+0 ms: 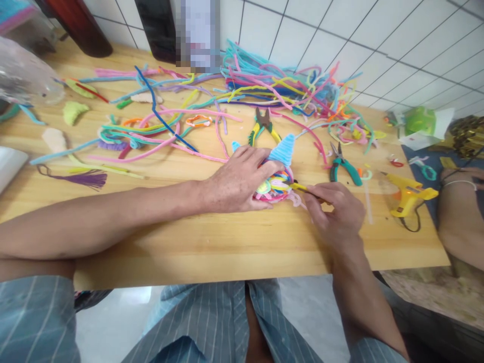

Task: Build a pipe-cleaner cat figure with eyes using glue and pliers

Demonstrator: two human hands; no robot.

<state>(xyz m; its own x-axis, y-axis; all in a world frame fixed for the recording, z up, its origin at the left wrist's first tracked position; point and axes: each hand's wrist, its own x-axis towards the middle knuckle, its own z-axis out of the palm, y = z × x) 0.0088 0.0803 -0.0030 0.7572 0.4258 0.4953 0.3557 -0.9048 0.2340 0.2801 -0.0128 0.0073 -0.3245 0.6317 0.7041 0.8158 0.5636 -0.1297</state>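
My left hand (pixel 242 181) is wrapped over a multicoloured pipe-cleaner craft piece (pixel 278 184), pressing it against the wooden table. Two light blue pointed parts (pixel 283 151) stick up from its far side, one mostly covered by my fingers. Closed in my right hand (pixel 336 209) is a slim yellow-and-black hand tool (pixel 299 187), whose dark tip meets the right edge of the craft piece. Most of the tool is hidden in my grip, so its exact kind is unclear. A pale pink pipe-cleaner end (pixel 297 200) lies just below that tip.
Behind the craft piece lie yellow-green pliers (pixel 262 126); teal needle-nose pliers (pixel 342 166) are farther right. A yellow glue gun (pixel 410 194) rests near the right edge. Pipe cleaners (pixel 272 80) heap along the tiled wall. Another person's arm (pixel 463 217) is at far right.
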